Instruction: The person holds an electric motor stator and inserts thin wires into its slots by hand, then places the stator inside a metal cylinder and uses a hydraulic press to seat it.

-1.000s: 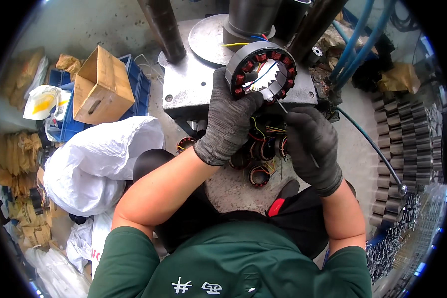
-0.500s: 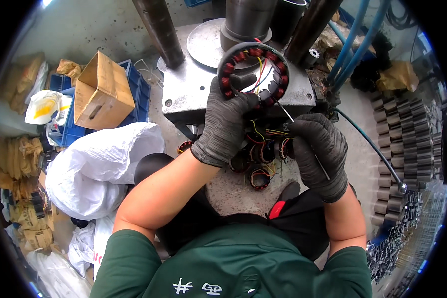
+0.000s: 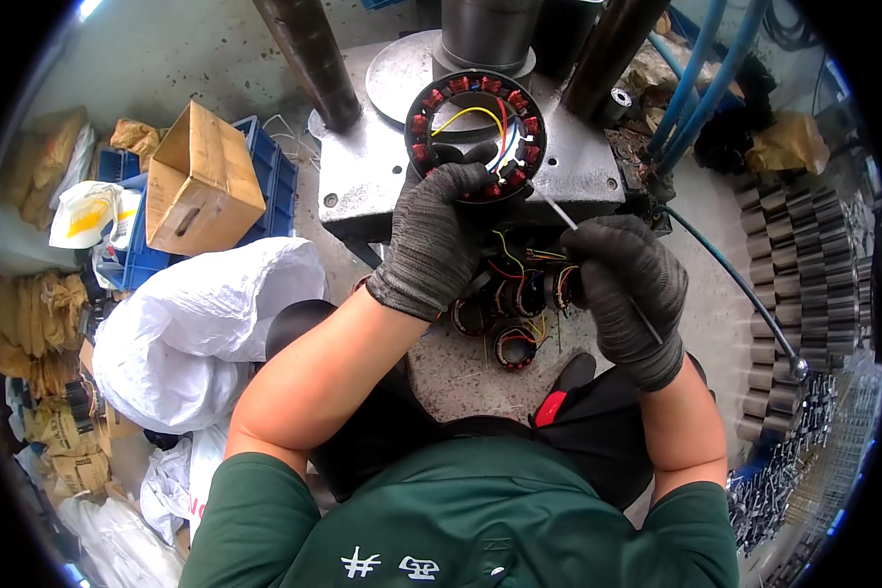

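Observation:
My left hand (image 3: 437, 230), in a dark grey knit glove, grips the lower left rim of a motor stator (image 3: 421, 125). This black ring carries red copper windings around its inside, with yellow, red, blue and white wires crossing its opening. My right hand (image 3: 629, 289), gloved the same way, is closed around a thin metal rod (image 3: 557, 208). The rod's upper tip is at the stator's lower right edge; whether it touches cannot be made out. Its other end shows below my fingers. Several more stators (image 3: 515, 348) with coloured wires lie on the floor below my hands.
Behind the stator stands a metal press table (image 3: 363, 186) with dark columns (image 3: 309, 59). To the left are a cardboard box (image 3: 206, 181) on blue crates (image 3: 276, 186) and a white sack (image 3: 181, 333). Metal cylinders (image 3: 804, 265) are stacked at the right, near a lever with a ball end (image 3: 798, 368).
The stator has moved slightly left and tilted, so its ring of windings faces me more fully. My left hand has shifted with it; the rod's tip stays by its lower right edge.

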The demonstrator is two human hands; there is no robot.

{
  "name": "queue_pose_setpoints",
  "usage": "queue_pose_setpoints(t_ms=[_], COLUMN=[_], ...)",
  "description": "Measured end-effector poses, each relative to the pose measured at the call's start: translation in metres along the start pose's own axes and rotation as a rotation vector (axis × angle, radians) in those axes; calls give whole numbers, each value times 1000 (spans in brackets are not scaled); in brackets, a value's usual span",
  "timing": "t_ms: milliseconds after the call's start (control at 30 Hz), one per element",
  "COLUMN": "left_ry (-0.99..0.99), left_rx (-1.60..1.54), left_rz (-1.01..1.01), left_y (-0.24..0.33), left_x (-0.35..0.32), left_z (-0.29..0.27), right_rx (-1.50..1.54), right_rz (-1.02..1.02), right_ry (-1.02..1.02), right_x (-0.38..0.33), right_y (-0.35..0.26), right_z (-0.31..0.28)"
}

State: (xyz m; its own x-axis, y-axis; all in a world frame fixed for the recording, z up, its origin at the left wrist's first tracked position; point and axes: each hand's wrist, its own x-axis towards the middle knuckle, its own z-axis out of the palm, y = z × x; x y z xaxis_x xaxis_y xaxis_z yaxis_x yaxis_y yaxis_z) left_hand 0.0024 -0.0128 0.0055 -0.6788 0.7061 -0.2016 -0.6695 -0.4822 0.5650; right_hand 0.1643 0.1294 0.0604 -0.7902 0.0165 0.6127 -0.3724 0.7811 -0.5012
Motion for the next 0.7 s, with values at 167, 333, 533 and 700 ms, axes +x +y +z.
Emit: queue_pose_setpoints(t_ms=[167, 333, 533, 700], left_ry=[-2, 3, 8, -52], left_rx=[20, 30, 97, 73], left_rz=[35, 74, 51, 18], left_y=[-2, -4, -6, -6], left_x=[2, -1, -2, -5], left_z=[-1, 4, 4, 4], right_rx=[229, 363, 500, 533], right_rz=[233, 308, 358, 398], right_ry=[170, 190, 229, 201], right_x=[-6, -4, -6, -6], right_y=[1, 5, 9, 12], right_z=[-6, -11, -14, -13])
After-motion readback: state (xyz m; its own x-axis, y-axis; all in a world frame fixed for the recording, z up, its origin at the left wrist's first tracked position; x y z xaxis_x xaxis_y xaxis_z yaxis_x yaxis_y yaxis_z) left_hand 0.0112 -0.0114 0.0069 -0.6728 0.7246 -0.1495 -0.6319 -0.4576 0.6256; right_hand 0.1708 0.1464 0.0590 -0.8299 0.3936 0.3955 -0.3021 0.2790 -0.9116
